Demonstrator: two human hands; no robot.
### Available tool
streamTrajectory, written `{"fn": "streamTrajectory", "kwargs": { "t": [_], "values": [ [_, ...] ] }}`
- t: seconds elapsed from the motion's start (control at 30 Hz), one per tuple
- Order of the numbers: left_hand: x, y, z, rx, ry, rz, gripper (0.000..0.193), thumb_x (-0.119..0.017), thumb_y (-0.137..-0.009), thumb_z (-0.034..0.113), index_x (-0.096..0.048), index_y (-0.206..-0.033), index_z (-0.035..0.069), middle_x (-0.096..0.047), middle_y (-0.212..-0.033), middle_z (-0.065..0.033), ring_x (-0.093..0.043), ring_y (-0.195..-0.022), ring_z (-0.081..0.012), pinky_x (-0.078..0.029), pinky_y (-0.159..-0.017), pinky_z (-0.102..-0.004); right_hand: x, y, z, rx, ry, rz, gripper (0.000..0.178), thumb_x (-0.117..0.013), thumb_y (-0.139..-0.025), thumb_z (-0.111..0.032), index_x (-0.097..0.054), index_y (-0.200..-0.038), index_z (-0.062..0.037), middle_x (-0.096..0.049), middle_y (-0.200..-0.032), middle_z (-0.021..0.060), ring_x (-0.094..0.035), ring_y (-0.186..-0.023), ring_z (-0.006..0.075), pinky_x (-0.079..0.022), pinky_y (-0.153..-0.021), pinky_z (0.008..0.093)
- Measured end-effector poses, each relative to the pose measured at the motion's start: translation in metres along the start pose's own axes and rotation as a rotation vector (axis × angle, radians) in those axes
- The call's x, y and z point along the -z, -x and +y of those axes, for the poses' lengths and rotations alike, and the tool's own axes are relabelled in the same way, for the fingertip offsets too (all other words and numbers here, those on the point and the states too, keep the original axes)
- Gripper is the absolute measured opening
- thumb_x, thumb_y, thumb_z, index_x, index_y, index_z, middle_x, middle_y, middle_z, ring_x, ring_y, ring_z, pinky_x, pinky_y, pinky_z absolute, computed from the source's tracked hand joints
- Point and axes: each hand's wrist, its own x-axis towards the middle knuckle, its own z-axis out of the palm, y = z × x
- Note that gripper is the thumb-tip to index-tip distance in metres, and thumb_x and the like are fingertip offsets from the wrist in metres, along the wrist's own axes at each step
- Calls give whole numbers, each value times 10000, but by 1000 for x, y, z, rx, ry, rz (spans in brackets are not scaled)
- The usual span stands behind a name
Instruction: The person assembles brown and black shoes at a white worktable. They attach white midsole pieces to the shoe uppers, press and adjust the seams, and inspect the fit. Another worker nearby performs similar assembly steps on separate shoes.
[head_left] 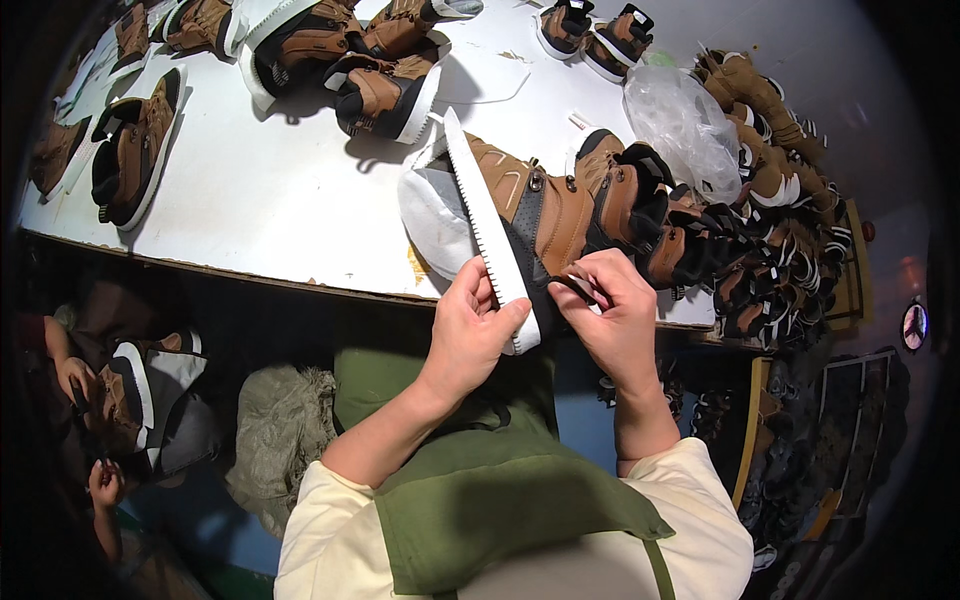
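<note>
Left hand (pixel 470 325) wraps the white sole of a brown boot (pixel 545 215) on its side at the table (pixel 270 200) edge; right hand (pixel 610 310) fingers pinch its black lace (pixel 572 287).

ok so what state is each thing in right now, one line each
brown boot: on its side at the table edge, white sole toward the person
left hand: gripping the sole's heel end
right hand: pinching a dark strap at the heel
clear plastic bag: crumpled, on the table
boot pile: heaped at right
</note>
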Motion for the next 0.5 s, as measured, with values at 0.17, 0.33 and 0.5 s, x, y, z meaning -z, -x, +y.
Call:
{"fn": "streamTrajectory", "kwargs": {
  "t": [0.17, 0.33, 0.5],
  "values": [
    [1, 2, -3, -11, 5, -9, 412, -618, -879, -27, -448, -1253, -53, -607, -1101, -96, -598, -970, -104, -507, -847, -251, -4, -2, -5, -7, 142, -13, 232, -802, -688, -33, -624, -828, 17, -539, -738, 49, -488, -615, 118, -402, -555, 256],
    [2, 2, -8, -17, 12, -12, 467, -657, -875, 1, -442, -1287, -44, -626, -1120, -92, -603, -983, -102, -491, -867, -244, -5, -4, -9, -16, 188, -22, 226, -791, -685, -48, -618, -817, 15, -550, -720, 60, -507, -601, 145, -411, -552, 273],
    [-1, 1, -4, -19, 20, -2, 383, -602, -877, -51, -454, -1230, -54, -599, -1083, -97, -593, -964, -108, -520, -841, -260, -6, -5, -9, -25, 170, -19, 185, -760, -699, -30, -612, -800, 20, -561, -711, 66, -514, -586, 152, -412, -545, 276]
  ]
}}
